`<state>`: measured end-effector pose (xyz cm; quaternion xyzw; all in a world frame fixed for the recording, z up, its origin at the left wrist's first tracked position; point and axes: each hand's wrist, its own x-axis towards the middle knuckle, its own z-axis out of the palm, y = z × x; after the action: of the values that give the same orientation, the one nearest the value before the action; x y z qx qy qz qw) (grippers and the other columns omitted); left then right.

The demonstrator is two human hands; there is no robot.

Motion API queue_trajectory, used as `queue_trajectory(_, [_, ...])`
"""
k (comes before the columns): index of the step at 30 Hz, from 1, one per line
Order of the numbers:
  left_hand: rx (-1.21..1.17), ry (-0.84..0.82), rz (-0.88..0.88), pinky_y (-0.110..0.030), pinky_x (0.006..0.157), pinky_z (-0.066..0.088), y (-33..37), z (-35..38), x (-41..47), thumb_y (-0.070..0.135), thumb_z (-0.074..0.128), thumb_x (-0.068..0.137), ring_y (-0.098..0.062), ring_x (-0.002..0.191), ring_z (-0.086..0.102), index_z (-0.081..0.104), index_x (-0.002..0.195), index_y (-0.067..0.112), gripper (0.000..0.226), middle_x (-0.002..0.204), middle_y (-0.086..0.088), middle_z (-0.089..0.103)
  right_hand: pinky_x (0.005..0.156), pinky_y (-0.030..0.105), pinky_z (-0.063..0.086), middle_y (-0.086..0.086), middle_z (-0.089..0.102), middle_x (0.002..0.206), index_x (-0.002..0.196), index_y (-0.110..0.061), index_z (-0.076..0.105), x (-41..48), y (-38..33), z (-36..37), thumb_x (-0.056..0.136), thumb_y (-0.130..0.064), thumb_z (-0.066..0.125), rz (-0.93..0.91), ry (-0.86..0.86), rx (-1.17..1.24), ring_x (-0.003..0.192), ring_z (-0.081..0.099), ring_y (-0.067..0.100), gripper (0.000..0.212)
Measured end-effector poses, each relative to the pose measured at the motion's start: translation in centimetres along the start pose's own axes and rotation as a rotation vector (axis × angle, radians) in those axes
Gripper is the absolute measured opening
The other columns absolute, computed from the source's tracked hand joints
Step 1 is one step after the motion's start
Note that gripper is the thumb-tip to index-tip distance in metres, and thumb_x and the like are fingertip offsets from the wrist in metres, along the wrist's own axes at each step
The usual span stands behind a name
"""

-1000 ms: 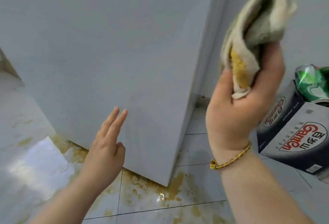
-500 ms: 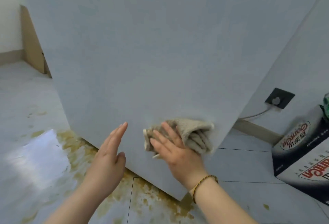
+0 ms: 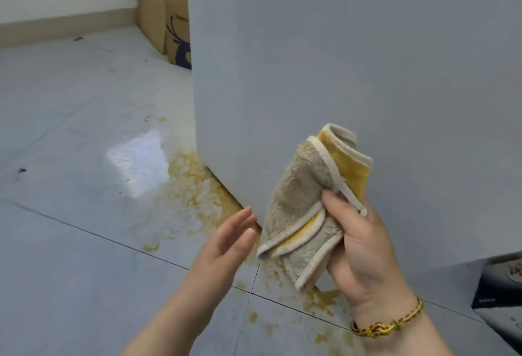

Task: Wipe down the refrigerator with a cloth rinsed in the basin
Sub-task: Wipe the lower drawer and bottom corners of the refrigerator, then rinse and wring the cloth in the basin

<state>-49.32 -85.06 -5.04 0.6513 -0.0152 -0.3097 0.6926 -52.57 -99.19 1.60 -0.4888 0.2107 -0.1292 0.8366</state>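
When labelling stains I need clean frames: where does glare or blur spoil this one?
Head view: a white glare patch washes out the floor left of the yellow stain; the left hand looks slightly soft; the cloth in the right hand is sharp.

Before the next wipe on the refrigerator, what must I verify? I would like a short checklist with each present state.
1. Grip on cloth: right hand holds it: ok.
2. Left hand free: open, holding nothing: ok.
3. Cloth touching refrigerator: held in front, apparently apart: not ok.
4. Cloth clean: yellow areas, stain or fabric colour: cannot tell.
5. Floor at refrigerator base dry: yellow-brown spill: not ok.
6. Basin within reach: not in view: cannot tell.
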Motion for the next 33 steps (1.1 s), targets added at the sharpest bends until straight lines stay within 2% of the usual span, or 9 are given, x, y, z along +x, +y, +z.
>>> queue_trajectory(4, [-0.246, -0.102, -0.142, -0.032, 0.086, 0.052, 6.8, -2.3, -4.6, 0.033, 0.060, 0.083, -0.012, 0.103, 0.064, 0.060, 0.115, 0.024, 0.034, 0.112, 0.003, 0.068, 0.066, 0.036, 0.059, 0.010, 0.072, 0.086, 0.103, -0.009, 0.061, -1.7, -4.1, 7.0, 0.068, -0.018, 0.054, 0.222, -0.043, 0.107, 0.079, 0.071, 0.021, 0.037])
queue_trajectory(7, [-0.293, -0.037, -0.103, -0.022, 0.077, 0.053, 14.4, -4.9, -10.1, 0.032, 0.070, 0.058, -0.016, 0.100, 0.065, 0.062, 0.109, 0.016, 0.054, 0.107, -0.002, 0.070, 0.076, 0.046, 0.057, 0.017, 0.069, 0.094, 0.109, -0.006, 0.060, -3.7, -8.1, 14.3, 0.069, -0.020, 0.056, 0.380, -0.084, 0.095, 0.086, 0.068, 0.029, 0.042])
queue_trajectory(12, [-0.288, 0.106, -0.049, -0.013, 0.066, 0.049, 26.5, -10.6, -19.0, 0.019, 0.075, 0.042, -0.008, 0.087, 0.068, 0.059, 0.108, 0.016, 0.068, 0.095, 0.001, 0.073, 0.078, 0.051, 0.052, 0.026, 0.067, 0.098, 0.101, -0.002, 0.061, -7.5, -14.4, 26.7, 0.089, -0.015, 0.049, 0.595, -0.060, 0.079, 0.091, 0.065, 0.039, 0.021])
queue_trajectory(15, [-0.257, 0.148, 0.028, -0.011, 0.062, 0.049, 31.9, -13.9, -22.5, 0.003, 0.067, 0.053, -0.002, 0.076, 0.067, 0.058, 0.105, 0.015, 0.055, 0.081, 0.007, 0.073, 0.065, 0.043, 0.056, 0.024, 0.068, 0.095, 0.107, -0.001, 0.059, -9.3, -15.9, 32.4, 0.093, -0.016, 0.046, 0.638, -0.067, 0.081, 0.086, 0.066, 0.036, 0.025])
queue_trajectory(18, [-0.218, 0.348, 0.119, -0.010, 0.065, 0.049, 36.2, -18.7, -25.2, 0.010, 0.066, 0.058, -0.001, 0.075, 0.066, 0.065, 0.090, 0.016, 0.033, 0.076, 0.008, 0.072, 0.065, 0.038, 0.056, 0.020, 0.068, 0.100, 0.112, -0.001, 0.058, -11.2, -16.4, 38.8, 0.094, -0.017, 0.045, 0.656, -0.134, 0.052, 0.087, 0.066, 0.029, 0.027])
queue_trajectory(21, [-0.219, 0.471, 0.161, -0.018, 0.076, 0.054, 39.6, -24.3, -27.2, 0.011, 0.068, 0.078, -0.008, 0.082, 0.067, 0.069, 0.088, 0.017, 0.011, 0.084, 0.004, 0.073, 0.074, 0.033, 0.052, 0.011, 0.068, 0.101, 0.106, -0.010, 0.061, -12.9, -16.2, 44.4, 0.096, -0.028, 0.043, 0.657, -0.325, -0.305, 0.089, 0.064, 0.021, 0.028])
queue_trajectory(26, [-0.202, 0.556, 0.121, -0.025, 0.068, 0.050, 43.5, -32.7, -28.7, 0.016, 0.053, 0.089, -0.016, 0.074, 0.064, 0.066, 0.091, 0.010, 0.014, 0.082, -0.004, 0.070, 0.080, 0.026, 0.039, -0.005, 0.050, 0.108, 0.106, -0.024, 0.043, -14.2, -15.0, 52.2, 0.088, -0.041, 0.054, 0.290, -0.412, -0.958, 0.099, 0.049, 0.012, 0.027])
queue_trajectory(30, [-0.159, 0.597, 0.078, -0.024, 0.059, 0.048, 45.2, -38.2, -28.8, 0.019, 0.056, 0.088, -0.014, 0.062, 0.061, 0.065, 0.085, 0.008, 0.014, 0.068, -0.002, 0.068, 0.092, 0.009, 0.035, -0.021, 0.046, 0.115, 0.112, -0.038, 0.039, -13.9, -13.6, 59.3, 0.080, -0.034, 0.065, -0.086, -0.818, -0.864, 0.109, 0.045, -0.006, 0.041])
queue_trajectory(33, [-0.164, 0.626, 0.043, -0.026, 0.060, 0.048, 46.4, -42.1, -28.2, 0.022, 0.057, 0.087, -0.020, 0.068, 0.060, 0.065, 0.094, 0.000, 0.024, 0.078, -0.011, 0.067, 0.086, 0.012, 0.046, -0.019, 0.054, 0.105, 0.110, -0.035, 0.045, -11.9, -11.5, 64.5, 0.079, -0.025, 0.069, -0.103, -0.974, -0.855, 0.100, 0.054, -0.003, 0.041])
